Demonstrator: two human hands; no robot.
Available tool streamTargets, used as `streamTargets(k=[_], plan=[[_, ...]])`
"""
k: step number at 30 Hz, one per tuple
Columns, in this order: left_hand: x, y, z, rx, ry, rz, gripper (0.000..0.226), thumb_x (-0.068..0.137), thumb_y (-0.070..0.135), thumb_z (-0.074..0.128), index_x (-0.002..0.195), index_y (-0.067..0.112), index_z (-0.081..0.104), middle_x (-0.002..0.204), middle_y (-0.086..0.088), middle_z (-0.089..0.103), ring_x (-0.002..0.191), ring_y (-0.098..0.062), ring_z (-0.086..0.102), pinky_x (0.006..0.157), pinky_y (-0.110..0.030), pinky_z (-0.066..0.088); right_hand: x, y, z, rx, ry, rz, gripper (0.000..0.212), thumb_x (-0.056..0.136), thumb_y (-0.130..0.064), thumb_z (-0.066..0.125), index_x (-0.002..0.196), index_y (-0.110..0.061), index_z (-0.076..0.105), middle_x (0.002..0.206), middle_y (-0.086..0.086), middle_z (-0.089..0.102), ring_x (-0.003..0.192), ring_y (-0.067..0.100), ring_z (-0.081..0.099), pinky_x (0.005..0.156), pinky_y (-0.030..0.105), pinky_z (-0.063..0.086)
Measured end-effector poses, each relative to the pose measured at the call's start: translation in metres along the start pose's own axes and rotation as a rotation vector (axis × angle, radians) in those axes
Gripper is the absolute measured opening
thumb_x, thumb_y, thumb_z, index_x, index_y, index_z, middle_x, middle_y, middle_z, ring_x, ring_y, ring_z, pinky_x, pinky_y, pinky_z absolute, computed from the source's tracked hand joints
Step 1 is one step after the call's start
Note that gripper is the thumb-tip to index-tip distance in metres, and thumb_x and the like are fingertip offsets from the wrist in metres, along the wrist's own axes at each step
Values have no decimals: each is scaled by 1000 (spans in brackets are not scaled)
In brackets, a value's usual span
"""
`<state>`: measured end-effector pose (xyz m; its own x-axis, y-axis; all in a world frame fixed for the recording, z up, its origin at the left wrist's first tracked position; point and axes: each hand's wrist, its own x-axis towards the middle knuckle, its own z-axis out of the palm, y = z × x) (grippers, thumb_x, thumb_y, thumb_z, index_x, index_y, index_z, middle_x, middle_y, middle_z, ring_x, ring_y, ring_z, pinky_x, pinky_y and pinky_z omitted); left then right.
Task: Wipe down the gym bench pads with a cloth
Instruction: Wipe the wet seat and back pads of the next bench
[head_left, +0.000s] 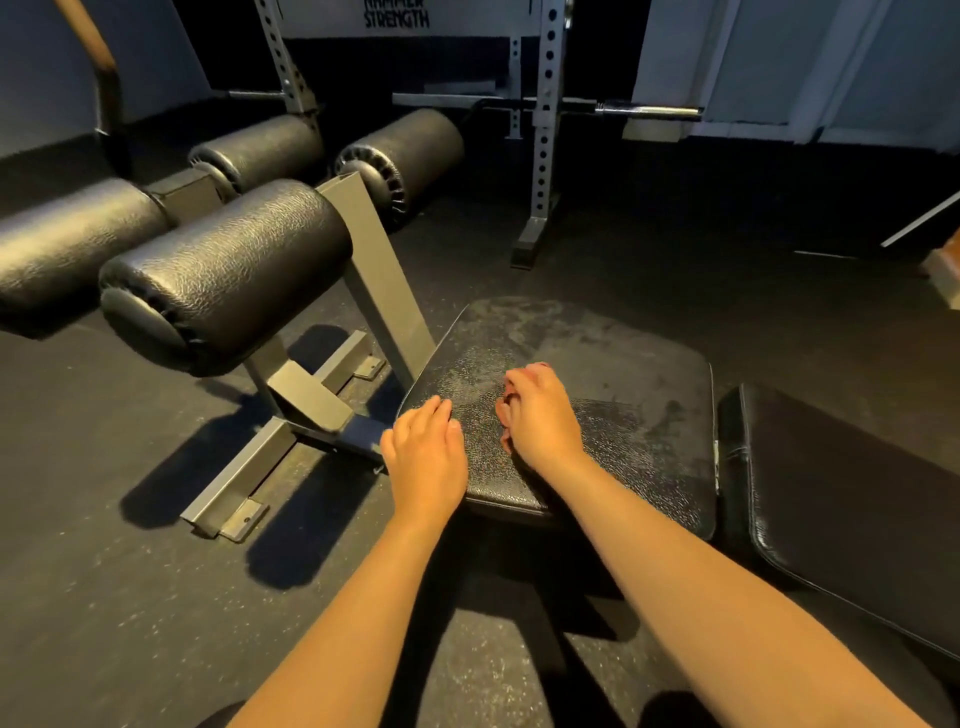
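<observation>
Seat pad (623, 374) of the bench, streaked and dull toward its far edge, judged partly wiped. Back pad (857, 493) just beside its right edge. Roller pads (228, 270) well apart beyond the left edge, probably not yet wiped. Left hand (423, 457) resting at the near left corner, fingers (431, 410) relaxed and together, holding nothing, likely for bracing. Right hand (543, 415) near the pad's middle, fingers curled down and bunched on what looks like the cloth (540, 366), mostly hidden, only a reddish scrap showing.
</observation>
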<state>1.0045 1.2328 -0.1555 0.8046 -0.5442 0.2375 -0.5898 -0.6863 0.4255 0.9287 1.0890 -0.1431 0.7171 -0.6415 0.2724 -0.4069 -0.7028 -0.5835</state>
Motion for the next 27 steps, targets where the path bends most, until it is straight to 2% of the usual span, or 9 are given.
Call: streamTargets(k=[2, 6, 10, 12, 17, 19, 21, 24, 27], plan=[[3, 2, 1, 9, 5, -14, 43, 108, 34, 34, 147, 26, 51, 155, 5, 45, 143, -19, 35, 119, -48, 23, 15, -5, 5, 6, 20, 49, 30, 102, -14, 43, 124, -3, 60, 131, 11, 49, 126, 27, 43, 108, 38, 38], [19, 11, -7, -25, 38, -62, 40, 107, 31, 34, 141, 26, 55, 142, 3, 56, 132, -22, 42, 109, -45, 27, 34, -28, 19, 73, -304, -284, 29, 102, -10, 46, 121, -3, 67, 137, 14, 54, 140, 31, 31, 124, 34, 8], [26, 39, -6, -37, -12, -6, 32, 104, 31, 34, 127, 27, 56, 126, 1, 62, 122, -24, 49, 104, -46, 29, 36, -10, 5, 166, -289, -304, 26, 97, -5, 50, 115, -3, 69, 126, 11, 63, 124, 27, 50, 112, 41, 35], [20, 51, 2, -29, -47, 48, 33, 105, 32, 35, 129, 27, 56, 128, 1, 62, 123, -25, 50, 106, -46, 30, 25, 8, -6, 155, -167, -194, 32, 98, -8, 51, 126, -3, 66, 137, 12, 57, 131, 26, 48, 113, 38, 36], [7, 30, 2, -67, 23, 69, 35, 106, 27, 41, 132, 14, 62, 131, -6, 64, 122, -27, 52, 106, -45, 41, 12, 50, -32, 78, 134, 147, 26, 99, -4, 48, 121, -2, 63, 130, 12, 57, 125, 29, 50, 100, 22, 34], [5, 17, 2, -92, 24, 42, 37, 106, 25, 40, 132, 9, 60, 131, -10, 63, 123, -27, 50, 107, -46, 41, 15, 36, -27, 96, 73, 174, 31, 102, -6, 46, 130, -2, 59, 137, 12, 53, 129, 27, 48, 105, 19, 30], [2, 10, 2, -141, 43, 33, 40, 107, 23, 38, 140, 7, 55, 140, -10, 57, 131, -26, 45, 114, -42, 36, 19, 5, -11, 156, -48, 24, 32, 99, -12, 51, 129, -7, 61, 136, 11, 54, 127, 26, 50, 109, 29, 38], [4, 9, -2, -335, 78, -74, 45, 107, 27, 33, 144, 10, 51, 146, -8, 53, 137, -21, 41, 120, -35, 26, 20, -35, 11, 227, -333, -207, 38, 101, -10, 49, 138, -10, 59, 147, 8, 52, 137, 19, 44, 114, 21, 26], [7, 10, -4, -318, 72, -70, 58, 102, 43, 22, 141, 14, 55, 140, -6, 58, 133, -23, 47, 116, -50, 34, 17, -38, 10, 225, -342, -292, 39, 100, -6, 50, 139, -8, 58, 146, 8, 53, 137, 18, 43, 114, 19, 24]])
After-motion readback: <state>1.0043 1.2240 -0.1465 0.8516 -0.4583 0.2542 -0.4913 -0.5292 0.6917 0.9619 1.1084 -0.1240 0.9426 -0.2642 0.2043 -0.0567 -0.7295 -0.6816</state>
